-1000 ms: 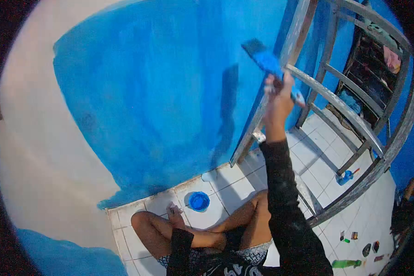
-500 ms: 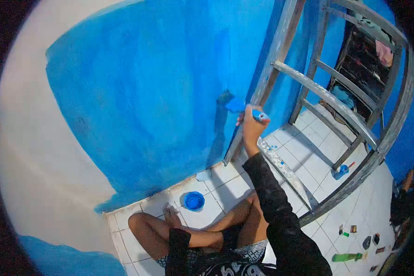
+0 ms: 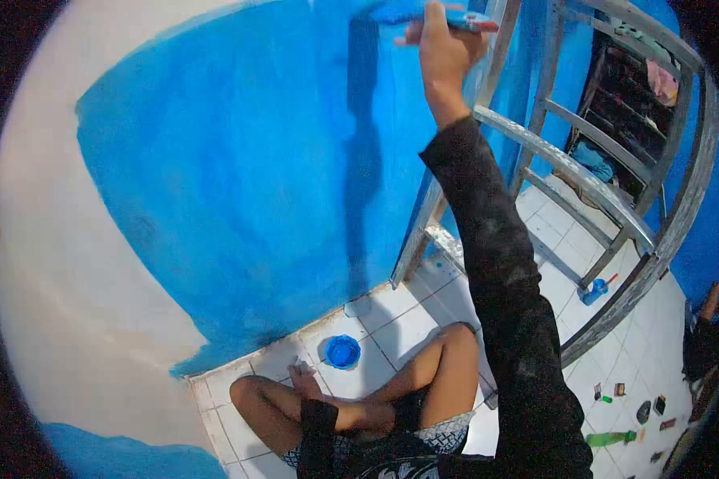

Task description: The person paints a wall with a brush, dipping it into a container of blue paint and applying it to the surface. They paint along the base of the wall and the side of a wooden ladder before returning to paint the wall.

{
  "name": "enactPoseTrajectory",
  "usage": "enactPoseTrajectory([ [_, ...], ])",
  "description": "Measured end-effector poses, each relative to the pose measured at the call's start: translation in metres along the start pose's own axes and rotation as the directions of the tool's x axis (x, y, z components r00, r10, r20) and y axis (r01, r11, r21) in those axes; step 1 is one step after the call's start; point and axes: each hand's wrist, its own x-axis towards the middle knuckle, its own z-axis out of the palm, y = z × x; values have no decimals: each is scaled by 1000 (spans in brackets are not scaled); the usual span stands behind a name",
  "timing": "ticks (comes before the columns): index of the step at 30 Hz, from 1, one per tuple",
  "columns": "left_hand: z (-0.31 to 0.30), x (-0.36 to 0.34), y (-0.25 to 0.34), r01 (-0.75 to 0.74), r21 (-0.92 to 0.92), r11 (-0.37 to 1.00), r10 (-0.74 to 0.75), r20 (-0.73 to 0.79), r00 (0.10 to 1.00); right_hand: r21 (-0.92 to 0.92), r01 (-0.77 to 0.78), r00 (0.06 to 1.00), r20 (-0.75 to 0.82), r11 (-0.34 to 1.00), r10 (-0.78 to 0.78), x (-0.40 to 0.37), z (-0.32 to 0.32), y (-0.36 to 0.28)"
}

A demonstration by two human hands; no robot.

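Note:
My right hand [image 3: 447, 56] is raised high at the top, closed around the handle of a paintbrush [image 3: 467, 20]. The brush points left, its bristle end at the blue-painted wall [image 3: 240, 168] and partly smeared by motion. My left hand [image 3: 304, 378] hangs low over my bent knee, just above the tiled floor; its fingers are small and partly blurred, and I cannot make out whether they hold anything. Right of it, a round container of blue paint [image 3: 343, 352] rests on the tiles near the wall's base.
A worn wooden ladder [image 3: 567, 164] stands at the right. Beyond its rails are a blue cup [image 3: 592, 292] on the floor and a dark shelf [image 3: 627, 112]. A green bottle [image 3: 611, 438] and several small items lie lower right. Another person [image 3: 705, 335] is at the right edge.
My right hand has moved up along the wall with the paintbrush, and its sleeve now reaches higher. My left hand has barely moved.

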Motion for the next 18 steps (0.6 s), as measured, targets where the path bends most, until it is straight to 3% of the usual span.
enactPoseTrajectory([
  [2,-1,1,-9,-132,-28,991,132,1,991,75,111,994,-27,991,-109,6,8,-2],
  [3,-3,7,-24,-123,-27,992,123,4,992,66,109,994,-23,992,-107,-1,2,3],
  [5,-10,23,-57,-61,-159,985,48,-88,995,81,-150,986,-67,985,156,-33,-20,22],
  [7,6,1,-19,-67,-109,992,58,-85,995,125,-308,933,-156,943,325,-82,-48,41],
  [9,11,-8,-3,-81,-56,995,77,-83,994,6,-402,895,-208,915,395,-134,-92,57],
  [11,11,-8,-1,-53,0,999,53,-57,997,9,-517,817,-295,856,496,-190,-128,73],
  [13,9,-5,-9,-109,-69,992,107,-35,994,-72,-569,794,-310,819,524,-240,-164,92],
  [14,8,-1,-14,-165,-133,977,164,-19,986,-66,-563,797,-306,824,520,-244,-168,87],
  [16,3,2,-18,-133,-89,987,131,-27,991,-114,-675,692,-439,729,573,-248,-169,76],
  [18,1,3,-22,-111,-57,992,109,-40,993,-115,-638,729,-410,762,548,-226,-158,71],
])
